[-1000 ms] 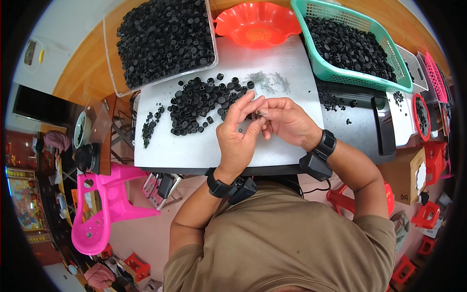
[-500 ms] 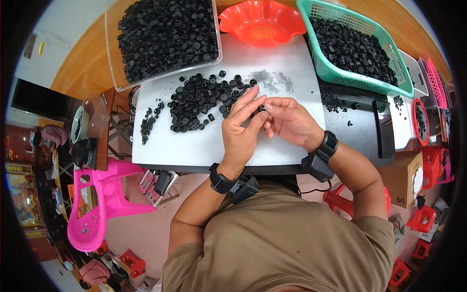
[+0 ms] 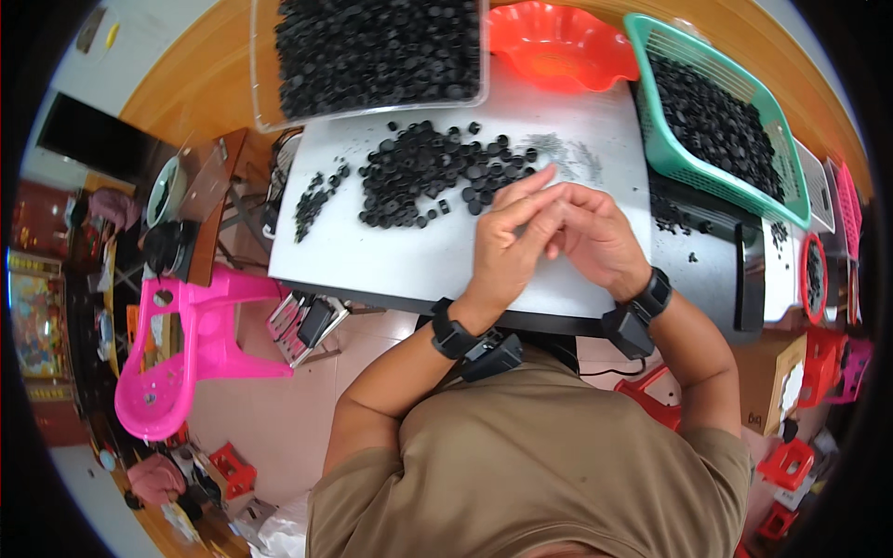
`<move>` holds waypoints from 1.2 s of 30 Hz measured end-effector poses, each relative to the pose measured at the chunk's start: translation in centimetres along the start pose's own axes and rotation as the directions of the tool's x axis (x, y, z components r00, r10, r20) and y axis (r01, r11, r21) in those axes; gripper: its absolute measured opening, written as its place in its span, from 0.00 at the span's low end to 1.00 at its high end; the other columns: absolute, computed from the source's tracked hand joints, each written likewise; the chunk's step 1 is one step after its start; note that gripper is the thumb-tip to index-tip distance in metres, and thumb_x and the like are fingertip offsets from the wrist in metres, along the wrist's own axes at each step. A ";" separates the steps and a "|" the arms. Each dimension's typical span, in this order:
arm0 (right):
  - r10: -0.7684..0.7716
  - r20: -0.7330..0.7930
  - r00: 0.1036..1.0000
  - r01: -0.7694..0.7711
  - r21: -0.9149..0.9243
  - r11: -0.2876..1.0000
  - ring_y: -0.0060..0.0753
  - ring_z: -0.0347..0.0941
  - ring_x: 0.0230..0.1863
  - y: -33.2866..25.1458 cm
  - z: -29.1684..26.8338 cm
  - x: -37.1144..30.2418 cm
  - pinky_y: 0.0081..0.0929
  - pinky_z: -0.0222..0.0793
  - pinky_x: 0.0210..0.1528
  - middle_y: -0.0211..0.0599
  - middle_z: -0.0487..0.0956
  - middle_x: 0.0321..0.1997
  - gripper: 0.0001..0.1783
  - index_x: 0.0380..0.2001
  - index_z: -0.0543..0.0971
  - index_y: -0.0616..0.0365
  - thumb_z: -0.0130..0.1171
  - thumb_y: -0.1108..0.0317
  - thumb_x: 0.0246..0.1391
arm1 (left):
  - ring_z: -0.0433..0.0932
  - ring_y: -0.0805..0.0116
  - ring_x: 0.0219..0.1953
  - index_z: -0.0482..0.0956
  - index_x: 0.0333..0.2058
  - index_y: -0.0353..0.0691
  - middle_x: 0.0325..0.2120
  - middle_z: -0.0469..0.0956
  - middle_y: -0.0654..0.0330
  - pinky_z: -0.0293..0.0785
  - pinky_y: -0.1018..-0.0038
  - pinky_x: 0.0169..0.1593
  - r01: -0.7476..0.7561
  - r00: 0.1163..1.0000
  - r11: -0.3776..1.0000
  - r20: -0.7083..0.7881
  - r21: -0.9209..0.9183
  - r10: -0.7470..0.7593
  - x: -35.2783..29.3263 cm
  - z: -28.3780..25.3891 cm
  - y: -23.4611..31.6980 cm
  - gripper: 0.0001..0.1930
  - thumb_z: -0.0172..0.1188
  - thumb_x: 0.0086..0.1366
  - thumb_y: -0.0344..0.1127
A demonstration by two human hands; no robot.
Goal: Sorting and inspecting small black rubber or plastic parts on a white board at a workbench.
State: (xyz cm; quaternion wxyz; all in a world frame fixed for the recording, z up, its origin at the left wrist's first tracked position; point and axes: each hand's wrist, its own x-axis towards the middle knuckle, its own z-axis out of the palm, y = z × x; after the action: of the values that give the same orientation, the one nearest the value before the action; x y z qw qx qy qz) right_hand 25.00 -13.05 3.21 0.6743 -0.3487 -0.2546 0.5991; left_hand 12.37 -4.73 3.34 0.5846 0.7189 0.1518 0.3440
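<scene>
Over the front of the white work mat [image 3: 400,259], my left hand [image 3: 513,244] and my right hand [image 3: 606,244] meet at the fingertips. Both are closed in a pinch, the left thumb against the right fingers. Whatever sits between them is hidden and blurred. Just beyond the left hand lies a loose heap of small round black plastic caps [image 3: 409,177]. Thin silvery pins [image 3: 572,156] are scattered behind my fingers. A narrow strip of smaller black pieces [image 3: 316,206] lies at the mat's left.
A clear bin [image 3: 486,65] full of black caps stands at the back left, beside a red scalloped bowl [image 3: 563,46]. At right is a green basket [image 3: 665,153] of black parts, near a dark tray [image 3: 698,270]. A pink stool [image 3: 191,344] stands left.
The whole view has shifted, moving the mat and bins rightward in the picture. My hands stay together; the small black piece and thin pin seen at my fingertips before are now hidden.
</scene>
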 end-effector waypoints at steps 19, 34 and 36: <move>-0.135 -0.067 0.989 0.139 0.069 0.988 0.24 0.73 0.27 -0.7 -1.0 0.1 0.21 0.73 0.28 0.38 0.76 0.33 0.08 0.39 0.74 0.63 0.53 0.71 0.57 | 0.70 0.77 0.24 0.77 0.37 0.34 0.28 0.71 0.61 0.66 0.81 0.26 -0.002 0.944 0.818 -0.269 0.575 0.192 -1.2 -7.7 1.1 0.10 0.60 0.55 0.24; -0.119 -0.015 0.993 0.118 -0.063 0.991 0.23 0.73 0.25 -1.2 0.0 -0.5 0.23 0.74 0.25 0.36 0.76 0.28 0.07 0.36 0.75 0.64 0.56 0.73 0.54 | 0.74 0.74 0.33 0.74 0.36 0.33 0.36 0.77 0.56 0.69 0.81 0.40 0.185 0.983 0.982 -0.010 0.037 -0.185 -0.3 -7.1 1.4 0.11 0.60 0.52 0.19; -0.118 -0.024 0.993 0.115 -0.077 0.990 0.23 0.73 0.25 -1.2 0.2 -0.5 0.23 0.74 0.25 0.36 0.76 0.28 0.07 0.36 0.75 0.64 0.57 0.74 0.53 | 0.74 0.74 0.36 0.72 0.40 0.31 0.39 0.77 0.53 0.70 0.80 0.42 0.183 0.981 0.980 0.079 -0.078 -0.177 -0.2 -6.5 1.3 0.13 0.58 0.54 0.18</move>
State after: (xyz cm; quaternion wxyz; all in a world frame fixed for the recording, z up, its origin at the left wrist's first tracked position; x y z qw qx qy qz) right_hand 25.53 -13.56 4.36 0.6980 -0.3670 -0.2874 0.5437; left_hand 7.62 -0.41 5.01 0.6486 0.6885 0.1802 0.2696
